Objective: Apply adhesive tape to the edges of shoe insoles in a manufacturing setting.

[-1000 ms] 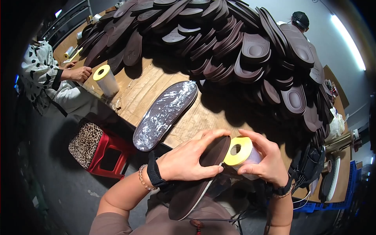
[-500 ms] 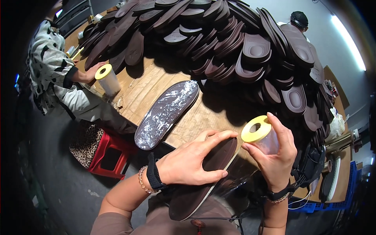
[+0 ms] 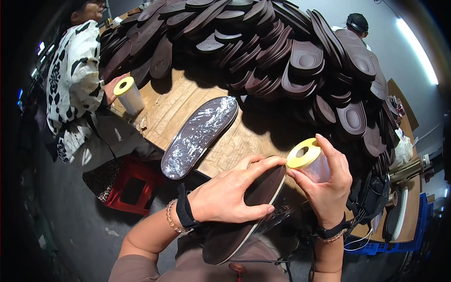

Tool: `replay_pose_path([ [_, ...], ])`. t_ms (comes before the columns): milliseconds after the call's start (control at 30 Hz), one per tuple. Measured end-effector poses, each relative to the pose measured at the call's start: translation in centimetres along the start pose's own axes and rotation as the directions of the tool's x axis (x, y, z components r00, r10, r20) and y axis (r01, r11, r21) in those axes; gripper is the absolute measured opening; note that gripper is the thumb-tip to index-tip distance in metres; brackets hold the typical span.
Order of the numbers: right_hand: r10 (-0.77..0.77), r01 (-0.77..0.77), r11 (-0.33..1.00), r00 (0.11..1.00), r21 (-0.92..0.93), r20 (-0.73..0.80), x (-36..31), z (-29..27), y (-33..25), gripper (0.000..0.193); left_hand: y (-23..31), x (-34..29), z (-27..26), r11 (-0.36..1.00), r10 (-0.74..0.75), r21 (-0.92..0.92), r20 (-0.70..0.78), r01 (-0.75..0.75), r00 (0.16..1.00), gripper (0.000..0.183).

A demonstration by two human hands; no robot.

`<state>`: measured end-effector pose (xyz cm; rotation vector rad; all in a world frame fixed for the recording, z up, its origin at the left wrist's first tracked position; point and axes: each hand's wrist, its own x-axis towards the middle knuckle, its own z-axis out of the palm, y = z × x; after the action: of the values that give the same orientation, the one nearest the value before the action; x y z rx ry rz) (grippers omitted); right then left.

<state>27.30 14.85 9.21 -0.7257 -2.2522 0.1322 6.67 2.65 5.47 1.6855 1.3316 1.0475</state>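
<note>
My left hand (image 3: 225,197) is wrapped across a dark brown shoe sole (image 3: 223,242) with a pale edge, held slanted above my lap. Fingertips of this hand reach the sole's far end, close to a roll of clear film (image 3: 315,170) with a yellow end ring. That roll is gripped between thumb and fingers of my right hand (image 3: 331,185). Shiny clear film (image 3: 277,214) hangs along the sole's right side below the roll. Beyond my hands, on the table, lies another brown sole (image 3: 199,136) covered in wrinkled clear film.
A large heap of brown soles (image 3: 263,47) covers the back of the wooden table (image 3: 188,91). A second film roll (image 3: 130,98) stands by a person (image 3: 77,70) at left, above a red stool (image 3: 131,185). A blue crate (image 3: 420,225) is at right; another person (image 3: 358,26) is behind.
The film roll and my right hand have shifted slightly left, toward the sole's tip. The person at left has moved right and closer, with a hand still beside the other roll.
</note>
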Motion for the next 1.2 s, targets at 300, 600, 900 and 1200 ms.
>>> replay_pose_path([
  [300, 0.06, -0.06, 0.998, 0.998, 0.004, 0.015, 0.3, -1.3, -1.4, 0.088, 1.9, -0.1, -0.2, 1.0, -0.023, -0.022, -0.07, 0.021, 0.997, 0.075],
  [600, -0.138, 0.137, 0.99, 0.984, 0.015, 0.11, 2.2, -5.9, -3.7, 0.109, 4.5, -0.7, 0.2, 0.971, 0.217, -0.06, -0.182, -0.231, 0.959, 0.062],
  [900, -0.201, 0.156, 0.968, 0.952, 0.195, 0.233, 1.4, -6.7, -2.5, 0.098, 2.7, -2.4, 1.8, 0.972, 0.187, -0.097, -0.224, -0.213, 0.956, 0.084],
  [1200, -0.298, 0.288, 0.953, 0.946, -0.09, -0.13, 0.2, -7.2, -4.6, 0.091, 2.8, -2.8, 2.3, 0.967, 0.227, -0.073, -0.191, -0.244, 0.955, 0.083],
])
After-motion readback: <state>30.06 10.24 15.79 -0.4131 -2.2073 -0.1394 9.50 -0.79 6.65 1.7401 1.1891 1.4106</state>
